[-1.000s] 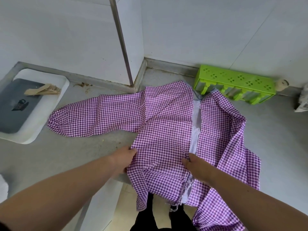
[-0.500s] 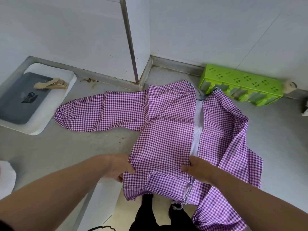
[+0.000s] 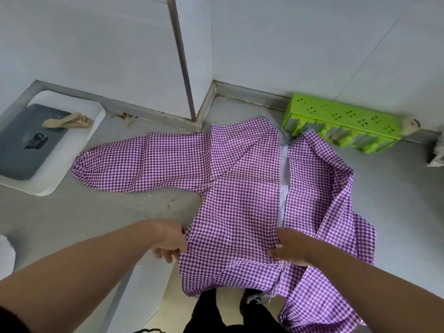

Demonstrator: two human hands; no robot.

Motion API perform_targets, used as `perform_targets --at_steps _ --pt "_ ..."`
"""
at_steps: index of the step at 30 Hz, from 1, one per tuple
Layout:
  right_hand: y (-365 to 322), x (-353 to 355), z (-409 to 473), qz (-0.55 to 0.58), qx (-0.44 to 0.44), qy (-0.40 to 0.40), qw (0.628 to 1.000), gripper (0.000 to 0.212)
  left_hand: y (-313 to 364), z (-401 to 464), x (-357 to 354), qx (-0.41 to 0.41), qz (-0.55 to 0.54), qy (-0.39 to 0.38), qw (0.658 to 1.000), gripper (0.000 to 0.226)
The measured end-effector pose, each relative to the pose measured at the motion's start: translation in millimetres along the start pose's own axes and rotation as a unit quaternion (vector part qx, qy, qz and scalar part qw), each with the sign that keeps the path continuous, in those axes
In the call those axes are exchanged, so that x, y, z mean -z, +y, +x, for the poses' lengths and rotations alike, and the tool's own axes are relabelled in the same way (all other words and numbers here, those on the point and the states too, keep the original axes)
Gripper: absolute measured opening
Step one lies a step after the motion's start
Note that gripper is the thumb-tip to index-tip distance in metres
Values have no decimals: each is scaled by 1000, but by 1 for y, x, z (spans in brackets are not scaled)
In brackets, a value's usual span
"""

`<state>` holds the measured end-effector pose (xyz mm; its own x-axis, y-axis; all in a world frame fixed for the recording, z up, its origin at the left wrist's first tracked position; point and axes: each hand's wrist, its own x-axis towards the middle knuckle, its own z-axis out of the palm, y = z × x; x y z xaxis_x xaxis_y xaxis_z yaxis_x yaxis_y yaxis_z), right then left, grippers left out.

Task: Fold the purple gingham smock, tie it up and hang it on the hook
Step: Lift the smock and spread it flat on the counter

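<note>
The purple gingham smock [image 3: 240, 188] lies spread on a grey counter [image 3: 96, 212], one sleeve stretched out to the left and its white lining showing down the middle. Its lower hem hangs over the counter's front edge. My left hand [image 3: 169, 239] pinches the smock's left side edge near the hem. My right hand [image 3: 288, 248] grips the cloth by the middle opening, thumb on top. The right side of the smock is rumpled. No hook is in view.
A white tray [image 3: 79, 150] with a dark inset and wooden clips sits at the far left. A green plastic rack [image 3: 341, 121] lies against the back wall on the right. A white wall corner with a metal strip [image 3: 182, 68] stands behind the smock.
Both hands have drawn the lower part of the smock toward me, so more of the hem hangs over the counter edge. The view has shifted slightly.
</note>
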<state>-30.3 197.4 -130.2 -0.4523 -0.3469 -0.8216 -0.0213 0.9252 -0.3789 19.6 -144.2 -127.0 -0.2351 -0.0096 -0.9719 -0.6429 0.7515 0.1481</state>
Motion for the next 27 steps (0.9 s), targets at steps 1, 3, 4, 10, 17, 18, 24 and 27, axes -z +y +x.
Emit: perform_targets --at_steps 1,3,4,10,17,18,24,27 --pt "2 1 0 -9 0 2 1000 59 5 0 3 -18 -2 47 999 46" --pt "7 4 -2 -15 0 15 1000 56 16 1 10 -69 60 209 974 51" --pt "9 6 -2 -16 -1 25 1000 54 20 2 15 -104 100 288 947 48" --pt "29 6 4 55 -38 174 983 25 36 27 36 -126 252 282 917 76" --pt "6 7 10 -162 -3 236 958 89 37 37 54 -79 332 321 883 80" --pt "2 8 14 -180 -15 229 957 92 37 37 57 -72 343 320 880 81" --pt "-9 10 21 -189 -33 234 953 102 41 20 62 -139 452 400 785 89" --pt "-4 13 19 -190 -6 240 952 96 58 21 41 -237 475 363 766 99"
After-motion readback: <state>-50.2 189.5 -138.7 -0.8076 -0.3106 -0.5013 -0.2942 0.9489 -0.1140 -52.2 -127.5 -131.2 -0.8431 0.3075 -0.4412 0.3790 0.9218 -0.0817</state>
